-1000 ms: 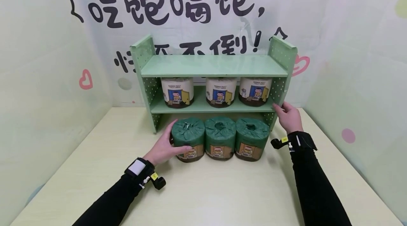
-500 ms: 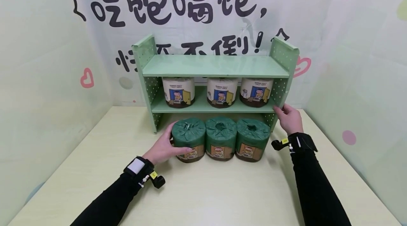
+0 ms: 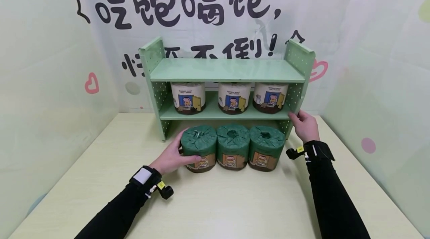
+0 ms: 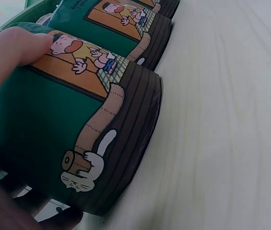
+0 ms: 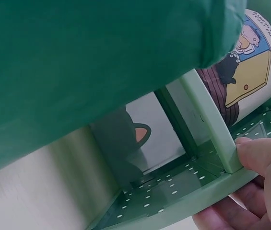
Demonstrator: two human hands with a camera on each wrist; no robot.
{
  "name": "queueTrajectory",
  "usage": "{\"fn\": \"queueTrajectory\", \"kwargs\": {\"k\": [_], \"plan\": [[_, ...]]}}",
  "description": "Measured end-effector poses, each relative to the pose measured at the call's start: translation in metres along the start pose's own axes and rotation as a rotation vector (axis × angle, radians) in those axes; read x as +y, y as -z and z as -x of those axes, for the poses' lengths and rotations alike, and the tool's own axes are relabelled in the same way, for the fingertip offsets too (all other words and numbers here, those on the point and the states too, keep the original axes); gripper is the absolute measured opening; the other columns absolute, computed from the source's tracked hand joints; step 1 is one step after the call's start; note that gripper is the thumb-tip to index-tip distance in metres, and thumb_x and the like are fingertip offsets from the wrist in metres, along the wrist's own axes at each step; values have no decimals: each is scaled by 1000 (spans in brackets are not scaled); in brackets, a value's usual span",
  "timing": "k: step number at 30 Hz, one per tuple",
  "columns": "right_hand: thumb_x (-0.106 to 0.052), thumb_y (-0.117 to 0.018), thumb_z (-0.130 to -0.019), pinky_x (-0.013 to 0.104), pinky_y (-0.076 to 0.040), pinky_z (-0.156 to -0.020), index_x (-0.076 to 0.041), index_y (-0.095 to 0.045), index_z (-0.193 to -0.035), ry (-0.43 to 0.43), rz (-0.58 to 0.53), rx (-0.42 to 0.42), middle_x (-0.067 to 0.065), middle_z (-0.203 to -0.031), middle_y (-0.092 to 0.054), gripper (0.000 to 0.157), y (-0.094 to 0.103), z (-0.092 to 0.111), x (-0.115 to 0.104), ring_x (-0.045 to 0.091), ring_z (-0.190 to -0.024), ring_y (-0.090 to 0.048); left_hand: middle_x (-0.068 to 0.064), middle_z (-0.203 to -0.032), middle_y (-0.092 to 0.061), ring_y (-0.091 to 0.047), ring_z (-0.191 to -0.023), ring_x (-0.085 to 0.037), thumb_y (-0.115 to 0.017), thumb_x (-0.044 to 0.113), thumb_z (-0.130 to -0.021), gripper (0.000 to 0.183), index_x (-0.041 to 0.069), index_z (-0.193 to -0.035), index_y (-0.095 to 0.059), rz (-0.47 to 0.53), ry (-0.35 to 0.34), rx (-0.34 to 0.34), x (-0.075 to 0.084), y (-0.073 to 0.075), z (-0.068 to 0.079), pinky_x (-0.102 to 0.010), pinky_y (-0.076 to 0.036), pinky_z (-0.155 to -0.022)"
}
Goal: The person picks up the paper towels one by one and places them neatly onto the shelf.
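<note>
Three green-wrapped toilet paper rolls stand side by side on the table before the shelf: a left roll (image 3: 199,145), a middle roll (image 3: 233,145) and a right roll (image 3: 266,147). My left hand (image 3: 171,157) grips the left roll, thumb across its front and fingers round its far side, as the left wrist view confirms. At the right side panel of the pale green shelf (image 3: 226,70), my right hand (image 3: 306,125) pinches the panel's front edge, its thumb (image 5: 257,153) beside the middle board. White-wrapped rolls (image 3: 234,98) stand in a row on that board.
The shelf's top board lies above the white rolls. A light wooden table (image 3: 221,205) extends in front of the green rolls. Printed wall sheets (image 3: 208,3) enclose the back and sides.
Both hands keep their holds and the rolls stay where they were. Only a slight shift of the head view shows.
</note>
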State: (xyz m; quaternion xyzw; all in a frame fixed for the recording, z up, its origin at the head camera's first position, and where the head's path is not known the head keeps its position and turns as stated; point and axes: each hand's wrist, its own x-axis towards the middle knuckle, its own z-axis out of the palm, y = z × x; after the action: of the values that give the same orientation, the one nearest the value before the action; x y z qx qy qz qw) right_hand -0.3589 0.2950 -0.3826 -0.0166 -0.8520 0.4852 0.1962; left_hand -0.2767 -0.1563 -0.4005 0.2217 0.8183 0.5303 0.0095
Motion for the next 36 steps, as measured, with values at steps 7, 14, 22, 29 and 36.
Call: {"fn": "queueTrajectory", "kwargs": {"k": [7,14,22,29,36], "plan": [[-34,-55,-104,52,-44,-93,-1,-58,-135,8,4,-5,22,-121,-62,46,0,0,-1,31,-111,-54,-8,-147,-37,-37,-129,-29,-88,18,-77,100,19,-155,-25,27,-45,-2,-21,0,-7,-64,-27,-105],[-33,-55,-104,52,-44,-94,-1,-60,-133,7,7,5,22,-120,-63,43,0,1,0,31,-111,-54,-1,-141,-42,-42,-125,-23,-93,27,-70,98,27,-149,-34,7,-26,27,-35,0,-11,-60,-34,-104],[-34,-55,-104,50,-44,-92,-1,-63,-128,2,5,9,21,-117,-64,41,-1,0,1,30,-108,-54,-1,-138,-45,-46,-121,-23,-94,30,-68,97,23,-147,-38,22,-3,34,-33,2,-10,-56,-41,-100],[-33,-55,-104,49,-44,-91,-1,-63,-127,9,2,9,21,-116,-65,41,-1,0,1,30,-107,-54,0,-137,-46,-49,-118,-22,-94,33,-68,96,25,-146,-38,28,28,30,-32,6,-9,-54,-44,-97],[-33,-55,-104,50,-44,-92,-1,-62,-129,6,-6,8,21,-117,-64,41,-1,0,1,30,-108,-54,-4,-137,-48,-48,-119,-24,-92,33,-71,94,20,-147,-37,4,24,39,-30,11,-7,-57,-41,-99]]}}
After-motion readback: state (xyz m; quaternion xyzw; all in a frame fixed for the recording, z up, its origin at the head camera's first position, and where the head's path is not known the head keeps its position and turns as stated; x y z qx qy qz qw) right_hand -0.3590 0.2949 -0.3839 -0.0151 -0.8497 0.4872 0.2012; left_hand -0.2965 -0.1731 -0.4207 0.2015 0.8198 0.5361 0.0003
